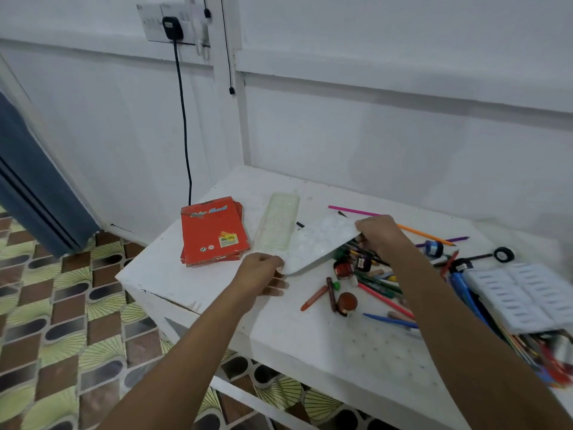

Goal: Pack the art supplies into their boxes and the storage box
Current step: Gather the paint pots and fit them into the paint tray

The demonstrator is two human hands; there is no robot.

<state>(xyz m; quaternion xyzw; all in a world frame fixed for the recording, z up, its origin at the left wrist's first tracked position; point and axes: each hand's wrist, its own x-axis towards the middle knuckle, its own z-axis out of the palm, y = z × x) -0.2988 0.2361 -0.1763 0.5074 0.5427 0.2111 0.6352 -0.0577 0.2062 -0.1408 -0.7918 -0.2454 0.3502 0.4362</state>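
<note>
Hands share one load in the head view: left hand (pixel 263 271) pinches the near corner of the white paint palette (pixel 319 243), right hand (pixel 379 234) grips its far edge, so it is lifted and tilted above the loose pencils (pixel 381 290). Orange pencil boxes (pixel 214 231) lie stacked at the left of the table (pixel 310 336), probably waiting to be filled.

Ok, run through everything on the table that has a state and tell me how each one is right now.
Palette: lifted, tilted, held at both ends.
Left hand: grips the palette's near corner.
Right hand: grips its far edge.
Red boxes: stacked, closed, flat.
Clear tray: flat, empty.
Pencils: loose, scattered.
</note>
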